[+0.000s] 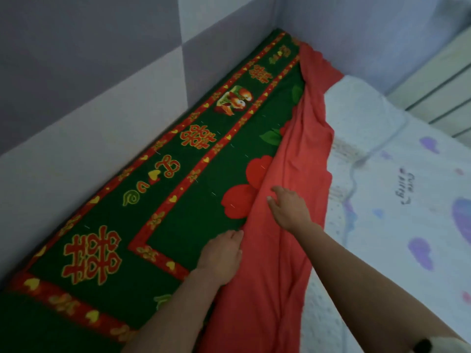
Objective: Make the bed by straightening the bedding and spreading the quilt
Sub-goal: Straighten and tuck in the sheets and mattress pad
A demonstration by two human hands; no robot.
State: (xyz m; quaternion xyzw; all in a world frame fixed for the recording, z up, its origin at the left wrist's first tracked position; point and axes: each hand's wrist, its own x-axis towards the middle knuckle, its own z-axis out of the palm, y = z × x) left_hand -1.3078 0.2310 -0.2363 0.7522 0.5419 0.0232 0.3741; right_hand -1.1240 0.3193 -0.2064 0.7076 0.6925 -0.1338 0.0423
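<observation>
Spreading step in hand: green patterned quilt (158, 189) laid along wall, red underside (288, 154) folded back. Left hand (221, 253) flat at fold edge, right hand (288, 207) pressed open-palmed on red cloth. Next judged: fold drawn rightward over white mattress (397, 174).
</observation>
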